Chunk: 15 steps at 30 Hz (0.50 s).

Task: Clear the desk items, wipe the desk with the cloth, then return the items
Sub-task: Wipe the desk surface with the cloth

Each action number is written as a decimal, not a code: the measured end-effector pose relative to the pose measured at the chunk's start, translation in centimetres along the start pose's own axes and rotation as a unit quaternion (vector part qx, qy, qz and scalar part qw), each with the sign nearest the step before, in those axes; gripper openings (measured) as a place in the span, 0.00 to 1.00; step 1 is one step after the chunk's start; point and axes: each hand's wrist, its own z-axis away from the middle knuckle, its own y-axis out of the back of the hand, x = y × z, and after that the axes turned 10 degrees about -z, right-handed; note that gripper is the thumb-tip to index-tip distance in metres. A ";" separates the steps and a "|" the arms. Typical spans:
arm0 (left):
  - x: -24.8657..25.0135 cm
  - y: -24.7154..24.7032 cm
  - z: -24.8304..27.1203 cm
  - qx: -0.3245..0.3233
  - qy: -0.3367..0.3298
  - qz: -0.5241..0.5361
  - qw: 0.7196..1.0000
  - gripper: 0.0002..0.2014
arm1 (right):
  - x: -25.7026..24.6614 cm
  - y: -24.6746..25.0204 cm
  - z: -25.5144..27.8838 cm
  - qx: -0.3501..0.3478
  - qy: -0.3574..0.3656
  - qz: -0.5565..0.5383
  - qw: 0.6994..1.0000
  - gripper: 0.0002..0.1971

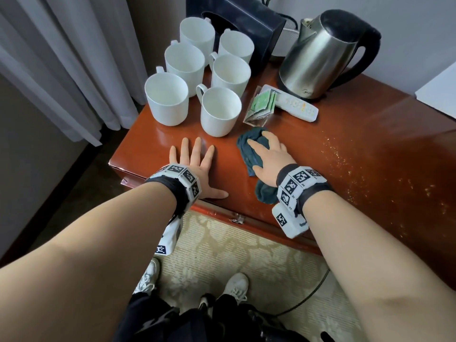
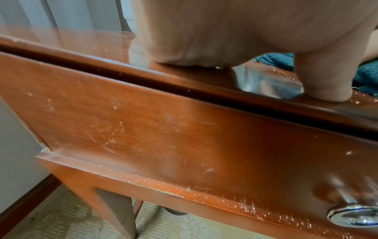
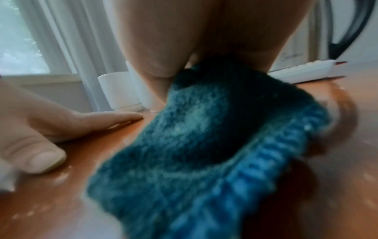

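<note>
My right hand (image 1: 267,154) lies flat on a dark teal cloth (image 1: 248,156) and presses it onto the red-brown desk (image 1: 357,134), just below the nearest mug. From the right wrist the cloth (image 3: 194,137) bunches under the palm (image 3: 184,32). My left hand (image 1: 195,161) rests open on the desk with its fingers spread, left of the cloth and holding nothing. Several white mugs (image 1: 219,109) stand at the back left. A clear packet of green tea bags (image 1: 261,104), a white remote (image 1: 296,106) and a steel kettle (image 1: 318,53) sit behind the cloth.
A black tissue box (image 1: 246,18) stands behind the mugs. Pale specks (image 1: 345,169) dot the desk to the right of my right hand. The drawer front (image 2: 184,137) with a metal knob (image 2: 351,216) is below the desk edge. Curtains (image 1: 61,58) hang at the left.
</note>
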 end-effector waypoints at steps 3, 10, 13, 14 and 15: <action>0.0 0.0 -0.1 -0.007 -0.002 0.001 1.000 0.60 | -1.1 0.1 -0.9 0.022 0.006 0.037 0.999 0.31; -0.1 0.0 -0.1 -0.009 -0.003 0.003 1.000 0.60 | -2.1 0.3 -2.1 -0.009 -0.065 0.027 0.997 0.33; 0.0 0.1 0.0 -0.008 -0.004 0.002 1.000 0.60 | -0.9 0.7 0.5 -0.045 -0.062 0.010 0.997 0.29; -0.1 0.1 0.0 -0.007 -0.003 0.001 1.000 0.60 | -0.3 0.9 1.7 -0.065 -0.048 0.011 0.997 0.27; -0.2 0.1 -0.1 -0.007 -0.003 0.001 1.000 0.60 | 0.4 1.0 2.9 -0.094 -0.037 0.012 0.995 0.26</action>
